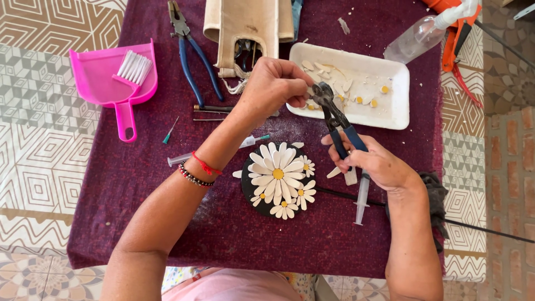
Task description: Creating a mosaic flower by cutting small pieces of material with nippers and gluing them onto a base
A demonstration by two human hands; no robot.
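Trimming step, by my judgement. My right hand (384, 164) squeezes blue-handled tile nippers (336, 120), grip closed round handles. My left hand (273, 86) pinches small white tile piece (310, 92) into nipper head, grip closed on it, over white tray (395, 108) of cut petals at 1 o'clock. Daisy mosaic (278, 179) on dark disc lies at 6 o'clock on purple-clothed surface (139, 212). Next move likely calls for steady squeeze, piece held square.

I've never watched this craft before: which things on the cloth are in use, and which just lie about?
In use: nippers in right hand; small piece at left hand; white tray; daisy mosaic.
Lying about: pink dustpan; blue pliers; spray bottle; syringe.
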